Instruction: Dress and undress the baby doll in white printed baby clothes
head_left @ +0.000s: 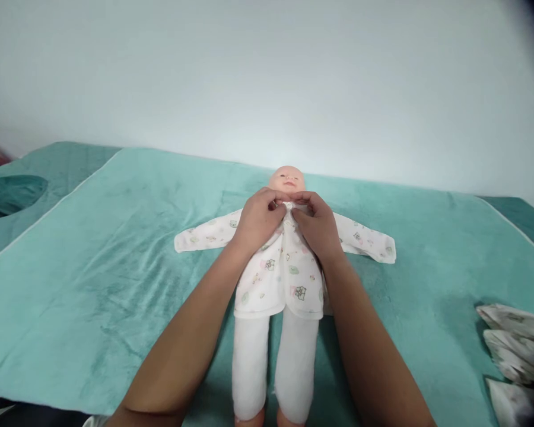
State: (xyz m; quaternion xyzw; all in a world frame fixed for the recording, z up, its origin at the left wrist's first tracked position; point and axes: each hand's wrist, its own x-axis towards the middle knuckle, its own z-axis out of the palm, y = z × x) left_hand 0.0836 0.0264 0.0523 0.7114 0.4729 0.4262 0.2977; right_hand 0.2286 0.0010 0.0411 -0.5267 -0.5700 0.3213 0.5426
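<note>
A baby doll (287, 175) lies on its back with its head away from me. It wears a white printed baby jacket (278, 279), its sleeves spread out to both sides, and white leg coverings (251, 365). My left hand (263, 218) is closed on the left front edge of the jacket at the collar, just under the doll's chin. Opposite it, my right hand (314, 220) pinches the right collar edge. Both sets of fingertips almost meet at the neck, and they hide part of the collar. Below them, the two jacket fronts lie side by side down the chest.
A green cloth (115, 267) covers the surface under the doll. Crumpled printed fabric (516, 344) lies at the right edge. On the far left is a dark green oval hollow or opening (13, 194). A pale wall (267, 77) rises behind.
</note>
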